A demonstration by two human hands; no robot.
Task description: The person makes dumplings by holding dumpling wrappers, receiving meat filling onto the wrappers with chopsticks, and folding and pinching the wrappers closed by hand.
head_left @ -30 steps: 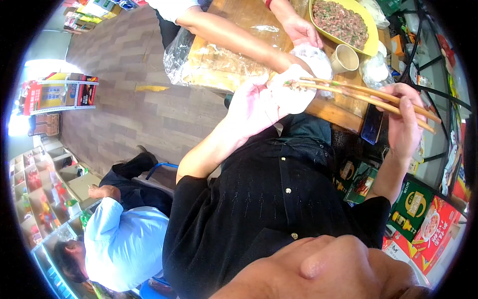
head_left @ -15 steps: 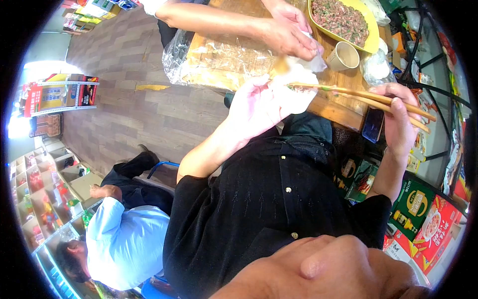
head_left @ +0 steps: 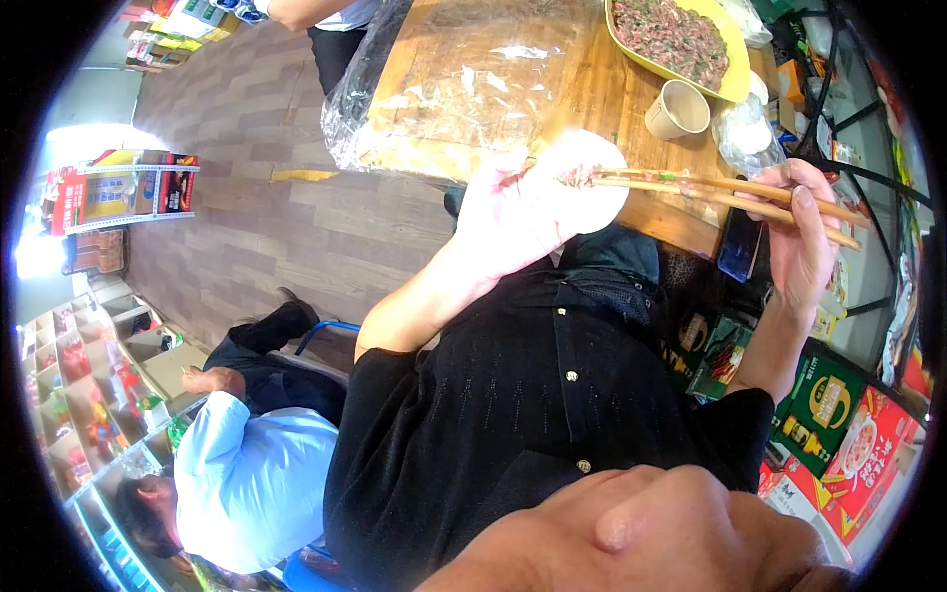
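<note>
My left hand (head_left: 501,225) holds a round white dumpling wrapper (head_left: 602,202) on its fingers, near the table's front edge. A small lump of meat filling (head_left: 575,176) lies on the wrapper. In my right hand (head_left: 801,232) is a pair of wooden chopsticks (head_left: 710,187), pointing left, their tips at the filling. Bits of filling cling to the sticks. Beyond my hands stands a yellow bowl (head_left: 738,87) of minced meat with green flecks (head_left: 671,39).
A paper cup (head_left: 679,111) and a plastic bag with white contents (head_left: 748,138) stand by the bowl. Clear plastic (head_left: 350,128) hangs over the wooden table's (head_left: 464,79) left side. A phone (head_left: 738,247) lies right. A seated person (head_left: 256,474) is at lower left.
The other person's hands, holding something white over the table, have gone from there; an arm shows at the top left. My chopsticks have moved left across the wrapper, their tips now at the filling.
</note>
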